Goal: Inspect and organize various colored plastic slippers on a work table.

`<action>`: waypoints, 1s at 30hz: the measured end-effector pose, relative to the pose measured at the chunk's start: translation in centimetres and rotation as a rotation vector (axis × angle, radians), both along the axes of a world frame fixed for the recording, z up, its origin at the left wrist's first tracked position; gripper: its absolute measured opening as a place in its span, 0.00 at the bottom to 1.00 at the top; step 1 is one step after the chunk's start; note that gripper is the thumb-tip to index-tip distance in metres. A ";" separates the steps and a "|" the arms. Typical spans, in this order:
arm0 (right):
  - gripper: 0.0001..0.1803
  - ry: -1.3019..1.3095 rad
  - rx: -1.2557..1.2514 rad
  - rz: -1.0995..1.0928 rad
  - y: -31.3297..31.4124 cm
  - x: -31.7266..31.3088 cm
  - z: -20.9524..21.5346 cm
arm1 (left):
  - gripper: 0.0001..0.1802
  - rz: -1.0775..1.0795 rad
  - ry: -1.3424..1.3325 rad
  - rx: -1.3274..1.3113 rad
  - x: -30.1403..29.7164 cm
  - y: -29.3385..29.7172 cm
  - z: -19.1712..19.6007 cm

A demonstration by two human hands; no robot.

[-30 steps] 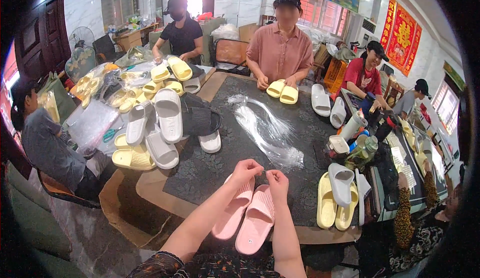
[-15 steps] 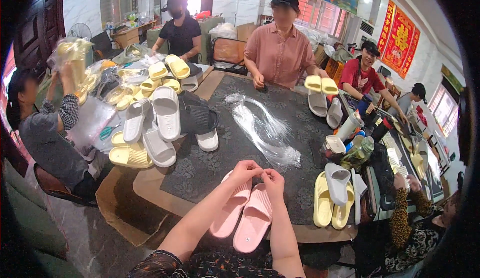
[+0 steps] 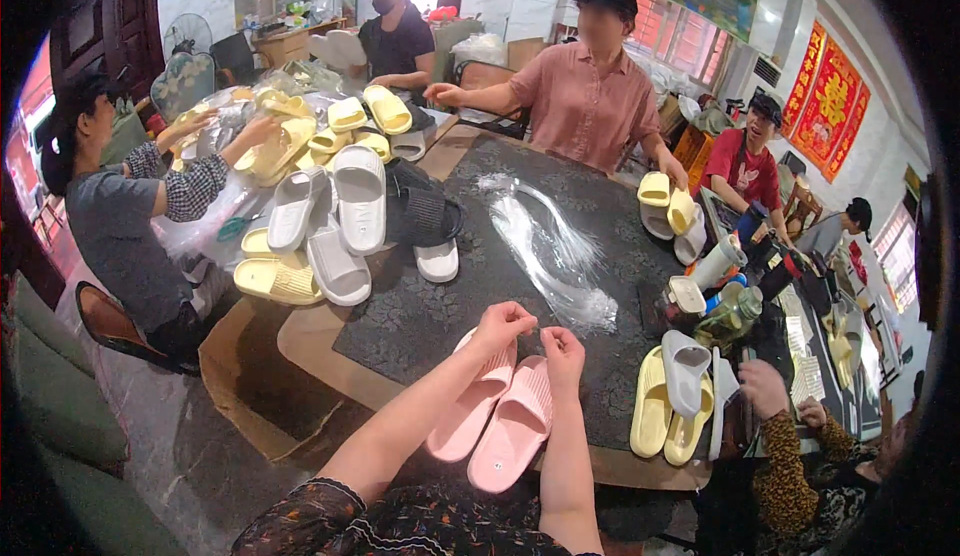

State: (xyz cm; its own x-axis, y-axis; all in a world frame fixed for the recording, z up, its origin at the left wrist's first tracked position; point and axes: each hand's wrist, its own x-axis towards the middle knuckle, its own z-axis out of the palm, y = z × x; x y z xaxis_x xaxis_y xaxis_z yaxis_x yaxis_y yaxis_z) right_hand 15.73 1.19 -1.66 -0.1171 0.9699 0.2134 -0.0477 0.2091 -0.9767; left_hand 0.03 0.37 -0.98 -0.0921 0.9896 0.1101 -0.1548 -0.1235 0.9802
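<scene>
A pair of pink ribbed slides lies side by side at the table's near edge, the left slide (image 3: 470,411) partly behind my left forearm and the right slide (image 3: 515,426) more exposed. Over their toe ends, my left hand (image 3: 505,326) is closed in a pinch. My right hand (image 3: 562,358) pinches just beside it, a small gap between the fingertips. Whatever the fingers hold is too thin to make out. Beyond my hands, a loose bundle of thin, clear-white strands (image 3: 545,256) is spread on the dark patterned table cover (image 3: 420,341).
White, grey, black and yellow slides (image 3: 360,201) are heaped at left. Yellow and grey slides (image 3: 652,406) lie at right, near a green bottle (image 3: 735,311) and a white-lidded jar (image 3: 685,298). Several co-workers surround the table, one in a pink shirt (image 3: 590,101) opposite. Cardboard (image 3: 255,386) hangs at the near-left edge.
My hands have drawn slightly apart. At left, a co-worker's raised plastic bag has come down to the heap. The person in pink now stretches an arm leftward. The whole view has shifted slightly.
</scene>
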 end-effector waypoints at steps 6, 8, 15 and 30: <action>0.05 0.012 0.010 -0.009 0.2 0.1 -0.6 | 0.07 -0.001 0.052 -0.035 0.2 0.1 -0.3; 0.06 -0.015 0.013 -0.018 -0.1 0.0 -0.3 | 0.07 0.042 0.015 -0.016 0.1 0.2 -0.3; 0.05 0.041 0.014 -0.015 -0.2 0.0 0.0 | 0.07 0.005 0.119 0.035 0.4 0.1 -0.3; 0.09 -0.727 0.325 -0.162 -9.9 0.8 8.2 | 0.08 0.232 -0.209 -0.023 -0.2 0.9 -1.0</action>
State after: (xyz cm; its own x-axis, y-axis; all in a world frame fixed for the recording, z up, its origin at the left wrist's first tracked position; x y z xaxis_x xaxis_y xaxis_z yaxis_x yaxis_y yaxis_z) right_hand 16.55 -8.75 6.51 -0.1981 0.8895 0.4118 0.6302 0.4374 -0.6415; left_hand -0.14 1.23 -1.99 -0.3339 0.9416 0.0432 -0.3237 -0.1576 0.9329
